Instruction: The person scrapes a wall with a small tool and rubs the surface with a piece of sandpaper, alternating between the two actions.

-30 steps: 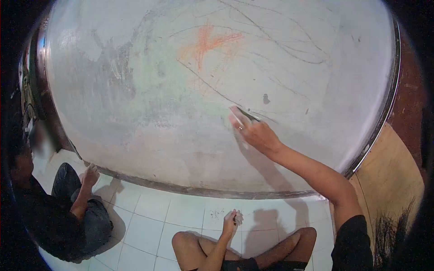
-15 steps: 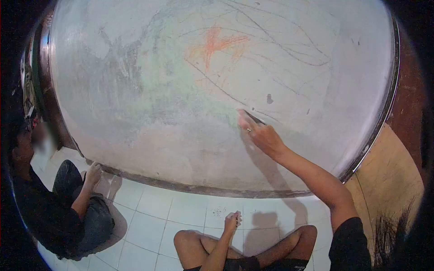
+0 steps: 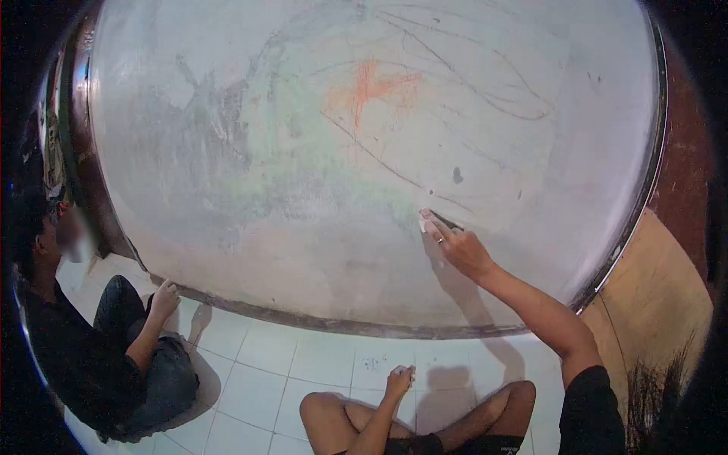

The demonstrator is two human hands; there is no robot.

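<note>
My right hand is raised to the pale wall, its fingers pressed together around a thin, dark, flat piece whose exact kind I cannot tell. A small white bit shows by the fingertips, and a ring sits on one finger. Just above the hand runs a dark scribbled line, with an orange crayon-like scribble higher up. Over my crossed legs, my left hand hovers with curled fingers; what they may hold is hidden.
Another person sits at the left, one hand near the wall's foot. White floor tiles lie below, with small dark crumbs before my left hand. A tan board leans at the right beside dark bristles.
My right hand has slid a little down and to the right along the wall, still with the dark piece. The view has shifted slightly. My left hand stays over my legs.
</note>
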